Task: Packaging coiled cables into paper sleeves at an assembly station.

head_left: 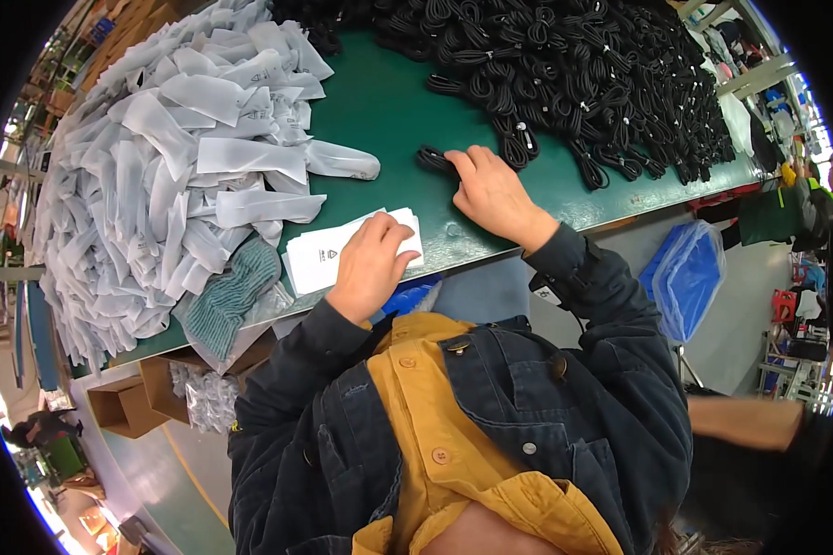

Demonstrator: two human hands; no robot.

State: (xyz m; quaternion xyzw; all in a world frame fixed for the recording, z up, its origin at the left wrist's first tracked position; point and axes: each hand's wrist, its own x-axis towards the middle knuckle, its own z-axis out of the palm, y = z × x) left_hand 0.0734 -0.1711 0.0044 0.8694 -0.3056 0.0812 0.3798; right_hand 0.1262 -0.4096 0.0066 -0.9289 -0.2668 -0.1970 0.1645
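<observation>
My right hand is closed on one end of a coiled black cable, just above the green table. My left hand rests on a stack of flat white bags at the table's near edge, its thumb and fingers apart. Dark print shows on the top bag. Left of the stack spreads a large heap of filled, translucent white bags. One filled bag sticks out from that heap toward the middle.
A big pile of coiled black cables covers the far right of the green table. A teal knitted cloth lies at the near left edge. Cardboard boxes stand below. A blue lined bin is at right, near another person's arm.
</observation>
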